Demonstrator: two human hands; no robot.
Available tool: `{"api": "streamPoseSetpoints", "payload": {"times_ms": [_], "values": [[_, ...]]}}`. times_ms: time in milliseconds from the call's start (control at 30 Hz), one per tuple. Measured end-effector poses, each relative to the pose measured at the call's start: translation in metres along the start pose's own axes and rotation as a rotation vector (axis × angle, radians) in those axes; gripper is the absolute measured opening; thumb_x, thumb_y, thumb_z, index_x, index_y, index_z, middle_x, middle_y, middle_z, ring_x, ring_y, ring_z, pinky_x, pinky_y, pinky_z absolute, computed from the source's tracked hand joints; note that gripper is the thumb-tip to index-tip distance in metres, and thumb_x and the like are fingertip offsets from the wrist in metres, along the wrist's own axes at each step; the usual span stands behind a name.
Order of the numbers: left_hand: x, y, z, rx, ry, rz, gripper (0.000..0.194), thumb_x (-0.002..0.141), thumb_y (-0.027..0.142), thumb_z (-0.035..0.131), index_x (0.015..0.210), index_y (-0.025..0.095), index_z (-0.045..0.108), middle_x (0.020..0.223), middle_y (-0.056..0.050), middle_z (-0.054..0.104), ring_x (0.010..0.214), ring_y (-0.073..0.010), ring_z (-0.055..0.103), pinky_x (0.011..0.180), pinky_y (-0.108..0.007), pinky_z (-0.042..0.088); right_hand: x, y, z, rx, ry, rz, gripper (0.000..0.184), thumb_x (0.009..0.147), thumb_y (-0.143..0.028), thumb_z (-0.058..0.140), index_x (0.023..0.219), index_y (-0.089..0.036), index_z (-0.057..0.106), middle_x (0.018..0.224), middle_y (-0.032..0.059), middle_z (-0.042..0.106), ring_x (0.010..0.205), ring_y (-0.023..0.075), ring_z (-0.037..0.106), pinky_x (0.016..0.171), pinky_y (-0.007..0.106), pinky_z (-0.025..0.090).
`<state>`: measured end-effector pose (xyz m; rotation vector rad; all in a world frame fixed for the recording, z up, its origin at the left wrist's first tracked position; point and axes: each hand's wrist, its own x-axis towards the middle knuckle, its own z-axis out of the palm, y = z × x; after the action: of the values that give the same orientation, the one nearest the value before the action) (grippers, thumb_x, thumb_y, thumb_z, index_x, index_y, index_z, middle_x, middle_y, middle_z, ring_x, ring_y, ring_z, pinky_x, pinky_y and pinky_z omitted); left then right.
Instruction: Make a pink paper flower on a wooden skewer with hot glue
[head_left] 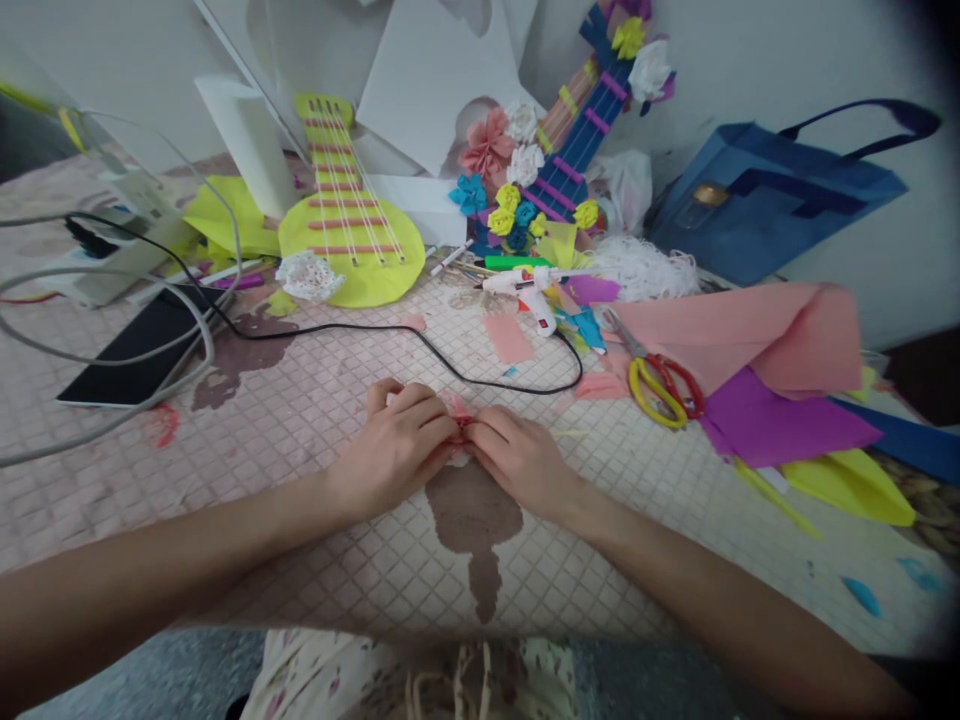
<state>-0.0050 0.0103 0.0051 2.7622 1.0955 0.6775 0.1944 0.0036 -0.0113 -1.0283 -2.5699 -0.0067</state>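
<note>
My left hand and my right hand meet at the middle of the quilted pink cloth, fingers curled and pinched together on a small pink paper piece held between them. Most of the paper is hidden by my fingers. A black cable runs just beyond my hands to a white glue gun. Scissors with yellow and red handles lie to the right of my right hand.
Pink, purple, yellow and blue paper sheets spread at the right. A yellow paper guitar, a blue flower-covered guitar and white boards stand at the back. A dark tablet with grey cables lies left. A blue bag leans on the wall.
</note>
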Motion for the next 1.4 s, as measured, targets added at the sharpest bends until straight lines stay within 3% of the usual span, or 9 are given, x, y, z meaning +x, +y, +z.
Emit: {"api": "streamPoseSetpoints", "payload": {"times_ms": [633,767,1033,1200,1400], "values": [[0.002,-0.002,-0.003,-0.066,-0.091,-0.046,0.011,0.089,0.02,0.053,0.083,0.017,0.061,0.085,-0.002,0.064,0.091,-0.0207,0.051,0.083,-0.04,0.029,-0.001,0.004,0.001,0.08,0.064,-0.022,0.017,0.095,-0.023,0.044,0.096,-0.016,0.059,0.099,0.0077,0.061,0.091,0.0188,0.054,0.079,0.033,0.047],[0.002,-0.001,-0.002,-0.075,-0.09,-0.07,0.012,0.09,0.02,0.052,0.082,0.017,0.061,0.084,-0.001,0.063,0.09,-0.0204,0.051,0.082,-0.04,0.029,0.0,-0.002,-0.005,0.029,0.156,-0.03,0.017,0.091,-0.029,0.051,0.086,-0.016,0.059,0.092,0.0072,0.061,0.087,0.0203,0.051,0.078,0.037,0.042],[0.004,0.001,-0.004,-0.094,-0.106,-0.1,0.011,0.088,0.019,0.053,0.078,0.016,0.057,0.083,-0.001,0.062,0.09,-0.0205,0.051,0.083,-0.04,0.029,0.002,-0.012,0.003,-0.125,0.172,-0.048,0.027,0.089,-0.04,0.051,0.076,-0.018,0.057,0.078,0.0051,0.058,0.082,0.0212,0.048,0.068,0.037,0.032],[0.006,0.001,-0.005,-0.094,-0.1,-0.111,0.01,0.087,0.018,0.053,0.08,0.016,0.058,0.082,-0.001,0.063,0.089,-0.0207,0.051,0.08,-0.04,0.029,0.003,-0.014,0.004,-0.188,0.182,-0.016,0.021,0.09,-0.027,0.05,0.072,-0.018,0.057,0.076,0.0038,0.058,0.079,0.0195,0.047,0.067,0.037,0.029],[0.005,-0.002,-0.005,-0.099,-0.075,-0.097,0.012,0.089,0.019,0.05,0.085,0.019,0.06,0.085,-0.001,0.065,0.091,-0.0206,0.052,0.082,-0.04,0.028,-0.003,-0.011,-0.001,-0.191,0.135,-0.13,0.016,0.092,-0.013,0.047,0.085,-0.016,0.061,0.083,0.0034,0.062,0.085,0.0188,0.049,0.073,0.038,0.033]]}}
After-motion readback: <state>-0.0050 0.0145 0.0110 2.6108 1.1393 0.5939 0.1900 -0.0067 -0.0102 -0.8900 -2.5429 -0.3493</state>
